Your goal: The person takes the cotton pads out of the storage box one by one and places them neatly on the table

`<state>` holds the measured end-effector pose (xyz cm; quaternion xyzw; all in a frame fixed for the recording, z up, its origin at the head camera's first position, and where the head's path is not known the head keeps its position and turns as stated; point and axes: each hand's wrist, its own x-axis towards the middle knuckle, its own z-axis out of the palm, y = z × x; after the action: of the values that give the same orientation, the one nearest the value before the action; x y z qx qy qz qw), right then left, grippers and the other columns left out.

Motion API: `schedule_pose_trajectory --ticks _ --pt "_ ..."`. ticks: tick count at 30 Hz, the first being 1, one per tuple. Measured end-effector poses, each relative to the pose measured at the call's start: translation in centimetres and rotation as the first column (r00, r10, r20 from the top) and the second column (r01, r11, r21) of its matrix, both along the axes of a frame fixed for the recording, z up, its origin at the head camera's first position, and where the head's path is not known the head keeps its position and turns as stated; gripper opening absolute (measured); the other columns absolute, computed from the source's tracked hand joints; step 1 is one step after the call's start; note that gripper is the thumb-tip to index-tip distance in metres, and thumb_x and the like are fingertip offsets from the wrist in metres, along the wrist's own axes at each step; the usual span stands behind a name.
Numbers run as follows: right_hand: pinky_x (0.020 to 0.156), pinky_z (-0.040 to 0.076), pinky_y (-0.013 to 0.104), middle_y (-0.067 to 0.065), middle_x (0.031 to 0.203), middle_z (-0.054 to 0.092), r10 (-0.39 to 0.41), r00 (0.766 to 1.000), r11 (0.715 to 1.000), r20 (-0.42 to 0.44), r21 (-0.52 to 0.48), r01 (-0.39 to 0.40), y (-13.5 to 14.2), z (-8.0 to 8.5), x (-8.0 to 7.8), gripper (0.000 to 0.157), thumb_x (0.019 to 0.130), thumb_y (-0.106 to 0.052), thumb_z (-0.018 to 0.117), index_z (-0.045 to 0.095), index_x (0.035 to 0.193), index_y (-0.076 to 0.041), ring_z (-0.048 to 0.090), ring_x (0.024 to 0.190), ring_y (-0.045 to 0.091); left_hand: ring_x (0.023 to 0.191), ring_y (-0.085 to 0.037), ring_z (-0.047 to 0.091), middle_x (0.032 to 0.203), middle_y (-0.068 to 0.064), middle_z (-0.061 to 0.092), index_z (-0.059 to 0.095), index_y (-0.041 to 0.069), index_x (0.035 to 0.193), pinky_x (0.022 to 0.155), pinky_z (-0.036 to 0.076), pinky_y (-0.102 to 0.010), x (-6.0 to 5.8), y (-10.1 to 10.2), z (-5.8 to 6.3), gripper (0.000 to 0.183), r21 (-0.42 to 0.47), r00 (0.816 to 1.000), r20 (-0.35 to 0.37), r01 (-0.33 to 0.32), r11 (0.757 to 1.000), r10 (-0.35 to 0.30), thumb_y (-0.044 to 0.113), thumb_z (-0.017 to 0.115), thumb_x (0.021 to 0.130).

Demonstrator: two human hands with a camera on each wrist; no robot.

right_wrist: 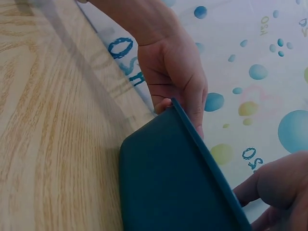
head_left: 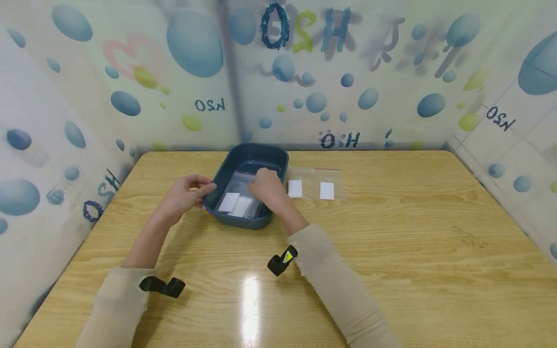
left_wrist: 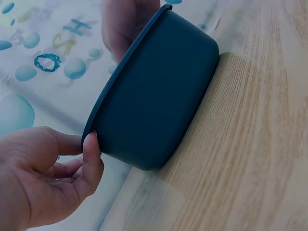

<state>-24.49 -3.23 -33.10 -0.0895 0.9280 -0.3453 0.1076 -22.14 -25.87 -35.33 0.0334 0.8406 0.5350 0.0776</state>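
Note:
A dark blue plastic tub (head_left: 250,222) stands on the table, with clear zip bags (head_left: 240,186) holding white cards (head_left: 228,202) lying in it. On the tub's left side, my left hand (head_left: 184,197) pinches the rim between thumb and fingers; the left wrist view shows this hold (left_wrist: 53,178) closely. My right hand (head_left: 267,188) reaches over the right side into the tub. Its curled fingers hold the upper edge of a zip bag, the fingertips partly hidden. In the right wrist view the tub wall (right_wrist: 173,178) hides the bags.
Just right of the tub, more clear zip bag material (head_left: 311,188) with white cards (head_left: 327,191) lies flat on the wooden table (head_left: 413,232). A patterned curtain (head_left: 374,72) hangs behind the table's far edge and along its sides.

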Motion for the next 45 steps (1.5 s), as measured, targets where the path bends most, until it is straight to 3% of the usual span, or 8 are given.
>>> schedule_pose_trajectory --ticks 8,14,22,29,36,39,42,45 --pt "0.039 0.021 0.023 -0.004 0.05 0.021 -0.032 0.999 0.999 0.035 0.017 0.031 -0.7 -0.5 0.0 0.049 0.096 -0.004 0.051 0.029 0.053 -0.015 0.017 0.042 0.009 0.07 -0.012 0.059 0.112 -0.019 0.053 0.052 -0.012 0.131 0.068 0.06 -0.031 0.1 0.1 0.0 0.043 -0.001 1.0 -0.002 0.007 1.0 -0.007 0.021 0.059 0.105" --pt "0.039 0.027 0.024 -0.003 0.05 0.025 -0.072 0.995 0.996 0.064 0.058 0.068 -1.3 -0.6 -0.1 0.048 0.098 -0.008 0.051 0.033 0.054 -0.015 0.027 0.042 0.011 0.071 -0.013 0.06 0.112 -0.018 0.053 0.053 -0.012 0.13 0.07 0.06 -0.033 0.0 -0.1 -0.1 0.044 -0.01 1.0 0.0 0.005 1.0 -0.005 0.023 0.059 0.105" --pt "0.05 0.045 0.026 0.006 0.073 0.044 -0.126 0.989 0.988 -0.073 0.076 0.131 -1.4 -1.1 -0.2 0.04 0.097 -0.006 0.057 0.043 0.06 -0.011 0.049 0.059 0.018 0.071 -0.013 0.06 0.113 -0.018 0.053 0.052 -0.012 0.131 0.07 0.06 -0.033 -0.1 -0.2 -0.2 0.044 -0.004 1.0 -0.004 0.014 1.0 -0.014 0.023 0.058 0.105" --pt "0.043 0.038 0.025 -0.001 0.057 0.031 -0.167 0.979 0.986 -0.113 -0.032 0.165 -1.2 -1.4 -0.3 0.042 0.094 0.004 0.053 0.037 0.059 -0.013 0.042 0.05 0.016 0.07 -0.013 0.06 0.114 -0.018 0.052 0.051 -0.012 0.132 0.07 0.06 -0.032 0.0 -0.1 -0.1 0.045 0.005 1.0 0.007 0.013 1.0 -0.013 0.023 0.059 0.105" --pt "0.047 0.043 0.028 0.002 0.06 0.044 -0.214 0.959 0.977 -0.187 -0.07 0.204 -1.0 -1.6 -0.3 0.036 0.093 0.001 0.059 0.045 0.062 -0.011 0.051 0.054 0.018 0.069 -0.013 0.06 0.113 -0.018 0.052 0.051 -0.012 0.131 0.07 0.06 -0.033 0.0 -0.1 0.0 0.044 0.01 1.0 0.008 0.013 1.0 -0.013 0.022 0.058 0.105" --pt "0.048 0.044 0.029 0.005 0.066 0.05 -0.224 0.952 0.973 -0.209 -0.093 0.209 -0.9 -1.7 -0.3 0.025 0.092 0.001 0.061 0.052 0.07 -0.008 0.053 0.057 0.019 0.069 -0.013 0.06 0.114 -0.019 0.052 0.052 -0.012 0.13 0.071 0.06 -0.034 0.0 -0.1 -0.1 0.043 0.005 1.0 0.014 0.012 1.0 -0.012 0.023 0.058 0.105" --pt "0.049 0.044 0.029 0.009 0.074 0.055 -0.234 0.949 0.969 -0.21 -0.129 0.21 -0.8 -1.8 -0.3 0.007 0.091 0.002 0.061 0.057 0.088 -0.003 0.054 0.061 0.021 0.069 -0.013 0.06 0.114 -0.019 0.052 0.052 -0.012 0.129 0.071 0.06 -0.035 -0.1 -0.2 -0.2 0.043 0.002 1.0 0.01 0.016 1.0 -0.016 0.023 0.058 0.105" --pt "0.053 0.045 0.03 0.011 0.082 0.06 -0.238 0.95 0.966 -0.203 -0.154 0.209 -0.7 -1.9 -0.2 0.011 0.092 0.001 0.061 0.058 0.102 -0.001 0.057 0.066 0.023 0.069 -0.014 0.06 0.114 -0.02 0.052 0.052 -0.012 0.129 0.071 0.06 -0.035 -0.1 -0.2 -0.2 0.044 -0.002 1.0 0.004 0.02 1.0 -0.02 0.024 0.058 0.105"
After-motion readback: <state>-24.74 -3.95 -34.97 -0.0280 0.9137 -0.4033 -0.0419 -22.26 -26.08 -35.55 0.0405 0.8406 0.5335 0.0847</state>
